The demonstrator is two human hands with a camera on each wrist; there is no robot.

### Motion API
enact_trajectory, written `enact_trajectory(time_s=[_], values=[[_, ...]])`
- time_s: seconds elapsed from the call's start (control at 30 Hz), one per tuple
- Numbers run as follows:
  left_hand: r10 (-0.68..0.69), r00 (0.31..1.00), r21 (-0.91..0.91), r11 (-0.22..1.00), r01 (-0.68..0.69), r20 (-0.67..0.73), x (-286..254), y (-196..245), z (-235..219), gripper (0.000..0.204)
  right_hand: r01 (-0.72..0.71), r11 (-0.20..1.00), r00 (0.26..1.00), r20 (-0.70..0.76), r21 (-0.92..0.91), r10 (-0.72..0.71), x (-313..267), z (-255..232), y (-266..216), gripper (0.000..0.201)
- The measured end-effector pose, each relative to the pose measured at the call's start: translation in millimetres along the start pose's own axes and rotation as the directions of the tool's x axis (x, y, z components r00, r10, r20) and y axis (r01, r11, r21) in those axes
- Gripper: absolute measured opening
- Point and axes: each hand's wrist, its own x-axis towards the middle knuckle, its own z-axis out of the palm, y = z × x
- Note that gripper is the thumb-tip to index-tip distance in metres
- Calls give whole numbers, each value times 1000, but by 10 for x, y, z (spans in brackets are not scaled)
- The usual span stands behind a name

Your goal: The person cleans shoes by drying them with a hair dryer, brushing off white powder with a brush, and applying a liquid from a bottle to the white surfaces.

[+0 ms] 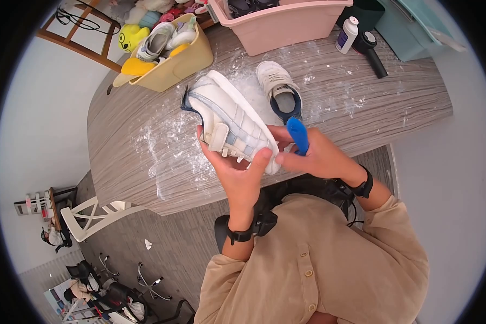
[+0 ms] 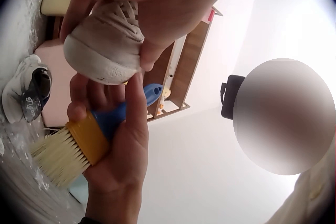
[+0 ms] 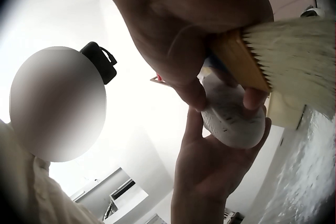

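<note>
Head view shows your left hand (image 1: 236,170) with its grip clamped around a white sneaker with grey-blue stripes (image 1: 235,113), tilted above the white-smudged, grey wood-grain surface (image 1: 356,110). Your right hand (image 1: 321,156) clamps its grip on a blue-handled, pale-bristled brush (image 1: 298,133), fingers also touching that sneaker's toe. Right of the sneaker stands a second white shoe with navy lining (image 1: 275,78); beyond it, a pink plastic bin (image 1: 291,31).

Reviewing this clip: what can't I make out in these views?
- Bristles of the blue-handled brush: head view, hidden by the right hand.
- Heel of the held white-and-grey shoe: left wrist view, behind the left hand.
- Print on the white plastic bottle: head view, too small.
- Dark contents of the pink plastic bin: head view, cut off by the top edge.
</note>
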Motion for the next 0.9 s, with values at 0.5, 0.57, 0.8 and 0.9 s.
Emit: enact_trajectory(time_s=[0.5, 0.57, 0.8, 0.9], values=[[-29, 989, -179, 982, 55, 144, 11, 6, -24, 104, 4, 993, 999, -44, 116, 1, 53, -88, 29, 57], [-29, 985, -181, 982, 60, 170, 19, -20, -43, 101, -13, 983, 999, -27, 181, 19, 67, -83, 60, 60], [-91, 993, -143, 984, 102, 81, 17, -102, -46, 98, -44, 987, 999, -11, 153, 46, 64, -110, -9, 61], [-107, 989, -150, 981, 122, 102, 22, -104, -38, 98, -34, 985, 997, -56, 171, 44, 74, -104, 29, 61]])
